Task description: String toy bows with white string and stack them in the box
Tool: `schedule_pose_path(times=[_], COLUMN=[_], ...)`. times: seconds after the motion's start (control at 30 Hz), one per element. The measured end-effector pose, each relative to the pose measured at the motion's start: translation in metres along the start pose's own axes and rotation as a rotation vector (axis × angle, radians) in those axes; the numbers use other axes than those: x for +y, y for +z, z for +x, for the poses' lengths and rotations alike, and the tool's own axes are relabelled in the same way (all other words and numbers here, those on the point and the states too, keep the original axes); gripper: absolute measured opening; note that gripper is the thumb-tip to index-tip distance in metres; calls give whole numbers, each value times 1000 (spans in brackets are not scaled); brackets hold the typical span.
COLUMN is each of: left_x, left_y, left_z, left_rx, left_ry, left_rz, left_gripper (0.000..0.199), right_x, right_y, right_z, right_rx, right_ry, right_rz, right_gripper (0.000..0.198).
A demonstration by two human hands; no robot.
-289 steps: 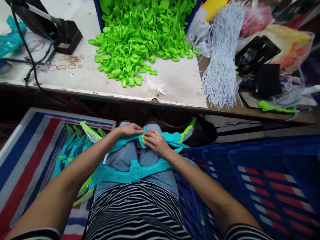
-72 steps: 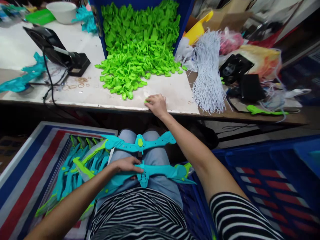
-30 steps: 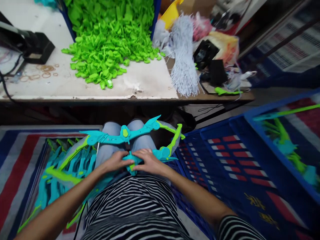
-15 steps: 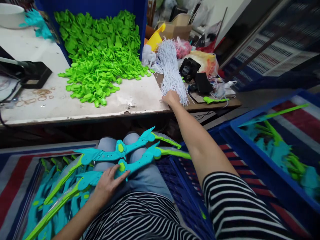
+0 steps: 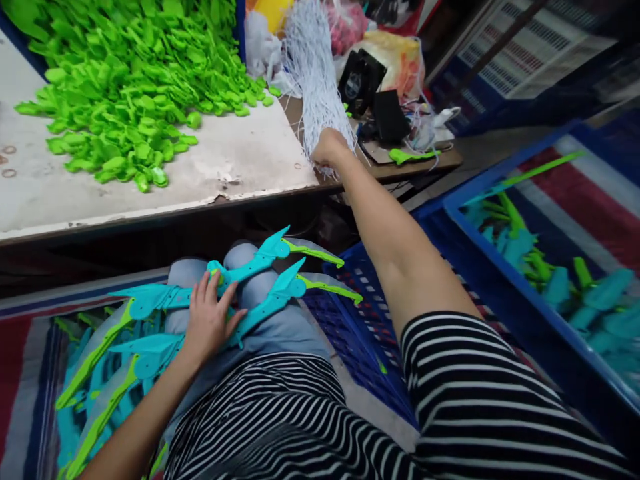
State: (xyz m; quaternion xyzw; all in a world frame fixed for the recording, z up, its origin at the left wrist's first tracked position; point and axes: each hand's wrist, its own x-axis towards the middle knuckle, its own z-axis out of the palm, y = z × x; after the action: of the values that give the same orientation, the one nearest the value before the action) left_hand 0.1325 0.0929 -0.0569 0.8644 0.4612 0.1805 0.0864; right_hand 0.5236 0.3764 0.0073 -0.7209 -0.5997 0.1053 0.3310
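Two turquoise toy bows with lime-green tips lie side by side across my knees, the farther bow [image 5: 253,265] and the nearer bow [image 5: 273,303]. My left hand [image 5: 213,317] rests on them with fingers spread, its fingertips on the farther bow's middle and its thumb by the nearer one. My right arm reaches to the table, where my right hand [image 5: 330,148] is closed at the near end of a long bundle of white strings [image 5: 315,80]. Its fingertips are partly hidden among the strings.
A heap of lime-green plastic parts [image 5: 130,100] spills over the white table [image 5: 260,157]. Right of the strings are a black fan [image 5: 361,81] and plastic bags [image 5: 400,60]. More bows [image 5: 83,373] lie at my left. Blue crates [image 5: 450,207] stand at my right, one holding turquoise parts [image 5: 600,300].
My left hand has slid from the nearer bow up toward the farther one. My right hand stays at the strings' near end, its fingers now deeper among them. The view has shifted.
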Motion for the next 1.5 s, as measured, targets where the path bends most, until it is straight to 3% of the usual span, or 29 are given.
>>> schedule_pose_path(times=[0.17,0.37,0.47,0.53,0.57,0.63,0.67,0.73,0.8,1.0,1.2,1.3,1.5], left_x=[-5,-8,22,56,75,111,125,144,151,150,163,166,171], left_y=[15,3,-8,-10,-8,0,5,15,23,27,27,33,67], left_z=[12,6,18,37,49,76,89,109,121,125,124,107,67], left_rx=[10,70,143,27,-116,-413,-487,-523,-509,-459,-435,-420,-780], left_ry=[-31,-42,-153,-251,-315,-519,-620,-767,-822,-721,-584,-667,-978], left_rz=[-23,-124,-355,-680,-885,-1244,-1369,-1533,-1592,-1432,-1377,-1390,-1379], left_gripper=[44,35,28,29,32,36,34,28,24,16,14,16,12], right_x=[-29,-36,-28,-28,-29,-34,-36,-38,-36,-27,-20,-6,31], right_y=[-35,-73,-83,-83,-82,-76,-74,-70,-69,-67,-70,-83,-86], right_z=[-81,-230,-297,-327,-336,-347,-348,-349,-347,-340,-341,-359,-403], right_rx=[-95,-406,-454,-446,-440,-435,-435,-443,-464,-454,-438,-314,-16], right_ry=[245,515,648,717,736,741,733,717,712,745,717,694,608], right_rz=[318,735,855,914,940,976,987,1006,1026,1095,1004,849,477], right_gripper=[13,21,29,31,31,30,30,29,29,33,32,31,31])
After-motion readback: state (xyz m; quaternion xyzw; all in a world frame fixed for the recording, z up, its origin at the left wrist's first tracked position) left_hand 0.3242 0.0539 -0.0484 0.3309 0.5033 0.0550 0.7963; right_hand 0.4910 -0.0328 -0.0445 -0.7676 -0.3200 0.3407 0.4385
